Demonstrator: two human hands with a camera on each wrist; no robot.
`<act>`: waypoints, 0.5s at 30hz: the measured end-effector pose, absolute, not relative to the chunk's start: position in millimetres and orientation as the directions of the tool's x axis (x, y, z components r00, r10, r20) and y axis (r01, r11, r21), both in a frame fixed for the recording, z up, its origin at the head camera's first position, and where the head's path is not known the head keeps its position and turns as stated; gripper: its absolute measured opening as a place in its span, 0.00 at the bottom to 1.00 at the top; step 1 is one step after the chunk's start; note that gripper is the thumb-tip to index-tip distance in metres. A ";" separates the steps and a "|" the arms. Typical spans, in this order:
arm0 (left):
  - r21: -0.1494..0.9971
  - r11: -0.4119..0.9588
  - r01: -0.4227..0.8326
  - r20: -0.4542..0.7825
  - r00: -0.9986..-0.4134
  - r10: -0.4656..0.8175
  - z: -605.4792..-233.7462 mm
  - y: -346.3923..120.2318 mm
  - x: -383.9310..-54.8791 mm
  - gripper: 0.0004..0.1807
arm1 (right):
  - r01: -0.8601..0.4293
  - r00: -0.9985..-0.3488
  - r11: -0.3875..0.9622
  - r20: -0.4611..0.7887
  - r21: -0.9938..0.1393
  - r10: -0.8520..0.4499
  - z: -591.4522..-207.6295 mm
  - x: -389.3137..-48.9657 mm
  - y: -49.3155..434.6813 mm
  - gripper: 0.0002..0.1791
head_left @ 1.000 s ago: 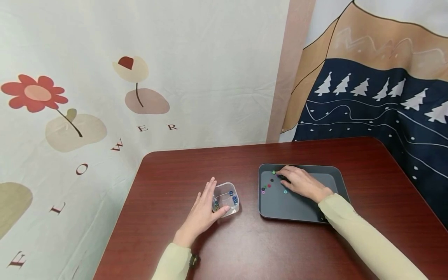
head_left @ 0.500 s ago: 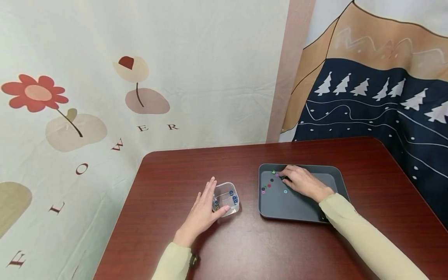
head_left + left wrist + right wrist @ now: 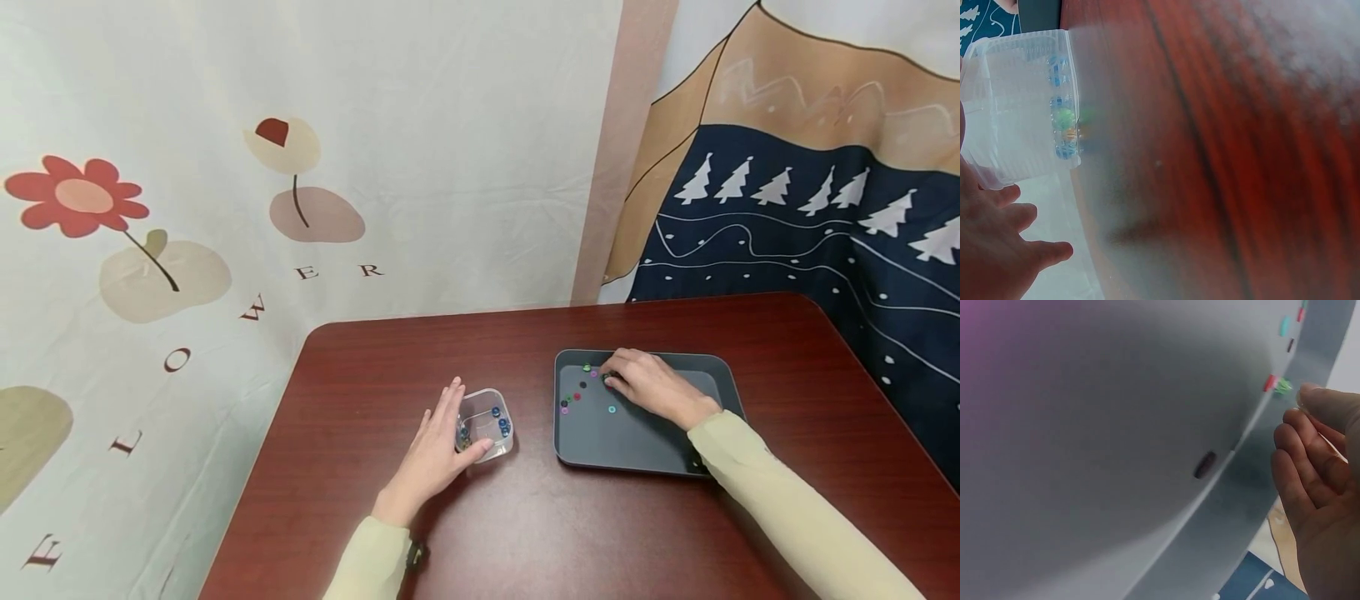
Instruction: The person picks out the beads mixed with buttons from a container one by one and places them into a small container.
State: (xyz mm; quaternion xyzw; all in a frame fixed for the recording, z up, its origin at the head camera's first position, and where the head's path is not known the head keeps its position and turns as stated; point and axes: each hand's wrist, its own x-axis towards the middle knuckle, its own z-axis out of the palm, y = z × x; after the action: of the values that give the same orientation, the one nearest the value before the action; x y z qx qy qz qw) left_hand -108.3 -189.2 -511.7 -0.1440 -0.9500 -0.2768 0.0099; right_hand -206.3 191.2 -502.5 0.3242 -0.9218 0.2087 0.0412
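Note:
In the head view a clear plastic box (image 3: 480, 421) stands on the table, with several blue beads (image 3: 503, 427) inside. My left hand (image 3: 429, 467) rests against its left and near sides, fingers straight. In the left wrist view, a green bead (image 3: 1065, 117) and an orange bead (image 3: 1070, 134) also show through the box wall. My right hand (image 3: 648, 383) is over the far part of a grey tray (image 3: 637, 446). Its thumb and index fingertips nearly meet; whether something small is between them is unclear. A dark bead (image 3: 1205, 464) lies beside this hand.
Small beads lie scattered along the tray's left side, among them a red bead (image 3: 577, 397), a turquoise bead (image 3: 612, 409) and a green bead (image 3: 587, 367). The brown table (image 3: 375, 375) backs onto a pale curtain (image 3: 465, 167) and a dark blue printed cloth (image 3: 795, 225).
My right hand has shifted slightly to the right and up off the dark bead, so more of the beads beside its fingertips shows. My left hand and the box stay put.

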 end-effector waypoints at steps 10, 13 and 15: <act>0.516 0.809 0.281 0.101 -0.958 0.268 -510.1 -190.1 -106.9 0.55 | -0.594 -0.804 0.704 0.257 -0.390 -0.536 -479.4 -197.1 191.7 0.12; 0.514 0.810 0.281 0.103 -0.958 0.268 -510.3 -190.2 -107.0 0.55 | -0.577 -0.817 0.710 0.265 -0.404 -0.513 -473.2 -193.5 191.6 0.12; 0.512 0.812 0.280 0.101 -0.958 0.267 -510.2 -190.1 -106.9 0.55 | -0.566 -0.824 0.712 0.268 -0.416 -0.498 -469.7 -190.8 191.0 0.13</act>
State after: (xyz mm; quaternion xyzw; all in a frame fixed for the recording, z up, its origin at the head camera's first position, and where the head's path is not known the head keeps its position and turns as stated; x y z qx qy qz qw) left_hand -106.9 -190.1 -510.2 -0.1436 -0.9517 -0.2710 0.0122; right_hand -190.8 191.0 -469.7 0.2883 -0.9227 0.2466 0.0684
